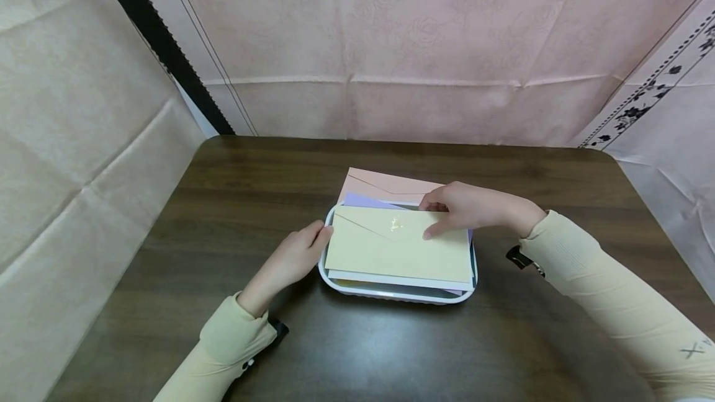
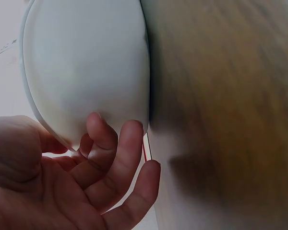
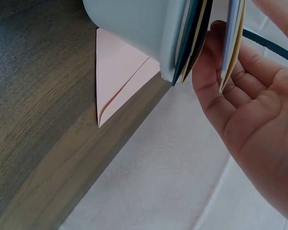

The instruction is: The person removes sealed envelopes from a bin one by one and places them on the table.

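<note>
A white tray [image 1: 398, 296] holds several envelopes. On top is a pale yellow envelope [image 1: 374, 250] with a small gold mark. My right hand [image 1: 475, 206] pinches it near its far right corner, thumb on the face and fingers behind. In the right wrist view the fingers reach behind the yellow envelope and a lilac envelope [image 3: 229, 38], while a dark green envelope [image 3: 187, 48] stands apart from these. My left hand [image 1: 293, 253] grips the tray's left rim; the left wrist view shows its fingertips against the outer wall [image 2: 86, 62].
A pink envelope [image 1: 385, 183] lies on the dark wooden table [image 1: 240, 203] behind the tray, partly hidden by it. Pale cloth [image 1: 436, 36] hangs past the table's far edge and along both sides.
</note>
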`<act>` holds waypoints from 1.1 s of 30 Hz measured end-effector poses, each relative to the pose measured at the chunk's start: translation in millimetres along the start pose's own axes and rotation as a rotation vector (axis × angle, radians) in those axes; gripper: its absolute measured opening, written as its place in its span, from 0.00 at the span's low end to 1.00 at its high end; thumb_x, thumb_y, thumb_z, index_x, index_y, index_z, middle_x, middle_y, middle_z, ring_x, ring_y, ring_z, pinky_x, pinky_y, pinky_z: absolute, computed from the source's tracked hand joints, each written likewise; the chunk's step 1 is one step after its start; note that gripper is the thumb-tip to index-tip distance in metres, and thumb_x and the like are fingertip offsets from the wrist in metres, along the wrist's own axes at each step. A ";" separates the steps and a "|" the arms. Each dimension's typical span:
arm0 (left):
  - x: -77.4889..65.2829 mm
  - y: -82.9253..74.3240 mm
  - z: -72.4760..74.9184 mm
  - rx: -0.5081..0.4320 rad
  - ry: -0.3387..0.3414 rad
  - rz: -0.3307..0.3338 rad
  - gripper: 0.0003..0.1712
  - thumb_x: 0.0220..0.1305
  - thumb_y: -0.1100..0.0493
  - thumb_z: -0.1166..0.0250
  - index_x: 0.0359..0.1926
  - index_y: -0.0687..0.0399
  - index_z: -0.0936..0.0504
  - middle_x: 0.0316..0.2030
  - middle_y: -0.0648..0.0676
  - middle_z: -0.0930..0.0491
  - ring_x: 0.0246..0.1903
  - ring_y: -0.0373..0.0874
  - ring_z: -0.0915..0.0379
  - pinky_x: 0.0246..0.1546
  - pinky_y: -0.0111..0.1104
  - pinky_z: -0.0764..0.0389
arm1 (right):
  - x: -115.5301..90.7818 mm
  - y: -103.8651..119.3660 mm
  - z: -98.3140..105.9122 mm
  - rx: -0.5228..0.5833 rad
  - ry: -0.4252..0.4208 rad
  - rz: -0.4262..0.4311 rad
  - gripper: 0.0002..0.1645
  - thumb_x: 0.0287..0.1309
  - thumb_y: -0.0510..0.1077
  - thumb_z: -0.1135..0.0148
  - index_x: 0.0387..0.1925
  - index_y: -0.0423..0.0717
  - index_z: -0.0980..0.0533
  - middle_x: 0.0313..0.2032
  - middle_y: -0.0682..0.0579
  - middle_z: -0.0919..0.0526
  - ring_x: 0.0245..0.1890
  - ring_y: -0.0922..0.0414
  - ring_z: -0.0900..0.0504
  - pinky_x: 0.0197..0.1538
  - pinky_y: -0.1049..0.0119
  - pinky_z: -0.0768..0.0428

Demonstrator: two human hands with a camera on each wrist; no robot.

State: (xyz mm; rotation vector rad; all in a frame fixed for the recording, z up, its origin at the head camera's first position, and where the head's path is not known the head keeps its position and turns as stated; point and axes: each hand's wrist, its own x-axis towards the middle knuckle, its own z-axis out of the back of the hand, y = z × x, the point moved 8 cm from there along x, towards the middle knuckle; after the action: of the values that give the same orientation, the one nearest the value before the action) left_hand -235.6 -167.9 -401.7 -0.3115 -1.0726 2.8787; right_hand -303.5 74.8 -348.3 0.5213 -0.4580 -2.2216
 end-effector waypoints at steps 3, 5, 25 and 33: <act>-0.3 0.5 -0.2 -0.002 0.001 0.001 0.18 0.73 0.45 0.55 0.37 0.51 0.28 0.21 0.54 0.34 0.20 0.47 0.36 0.20 0.34 0.36 | 0.0 0.2 1.3 -0.014 -0.010 0.004 0.20 0.49 0.60 0.32 0.40 0.56 0.23 0.25 0.58 0.30 0.28 0.61 0.32 0.33 0.65 0.32; -0.4 1.3 -0.4 0.001 -0.001 0.002 0.18 0.73 0.44 0.55 0.36 0.52 0.28 0.21 0.54 0.34 0.19 0.47 0.37 0.20 0.34 0.36 | -0.1 0.3 2.5 -0.018 -0.019 0.001 0.20 0.49 0.60 0.32 0.41 0.56 0.22 0.26 0.58 0.30 0.29 0.61 0.31 0.33 0.65 0.32; -0.3 0.2 0.0 0.006 -0.014 -0.022 0.18 0.73 0.45 0.56 0.35 0.52 0.29 0.20 0.53 0.35 0.19 0.46 0.38 0.19 0.34 0.37 | -4.9 -0.8 17.1 0.010 -0.092 -0.044 0.26 0.46 0.61 0.31 0.44 0.53 0.24 0.31 0.58 0.24 0.30 0.61 0.27 0.34 0.65 0.26; -0.2 -0.2 0.6 0.006 -0.021 -0.027 0.18 0.73 0.46 0.56 0.33 0.52 0.30 0.20 0.52 0.36 0.19 0.45 0.39 0.19 0.33 0.37 | -7.3 -5.4 23.4 0.063 -0.087 -0.096 0.27 0.45 0.61 0.30 0.44 0.53 0.25 0.33 0.57 0.20 0.29 0.60 0.25 0.34 0.64 0.26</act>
State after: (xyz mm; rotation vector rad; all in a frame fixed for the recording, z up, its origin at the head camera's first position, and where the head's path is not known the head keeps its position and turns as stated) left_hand -235.6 -168.2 -401.1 -0.2651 -1.0628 2.8668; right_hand -314.2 87.4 -329.5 0.4893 -0.5604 -2.3348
